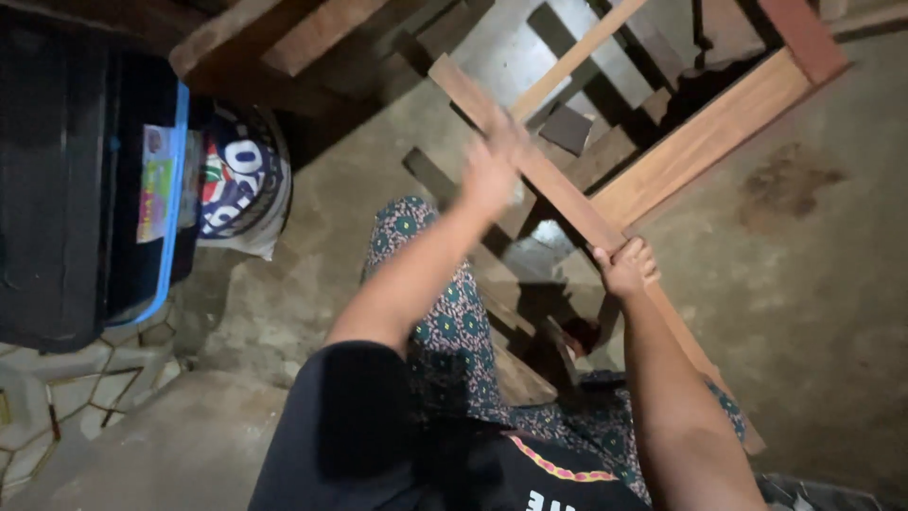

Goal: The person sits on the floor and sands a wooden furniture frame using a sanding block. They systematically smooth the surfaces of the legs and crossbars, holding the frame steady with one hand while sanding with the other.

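Right hand point(626, 268) was clamped around a long wooden slat point(558, 189) slanting above the concrete floor point(804, 303); left hand point(492, 170), blurred, seemed pressed flat on its upper part. Working the slat's face appeared underway; any further stroke would need that firm hold.

Bare grey concrete floor point(804, 284) at the right of the frame leaves open room. Stacked brown wooden planks point(653, 170) crowd the upper middle. A big black box with a blue rim point(95, 189) blocks the left side.
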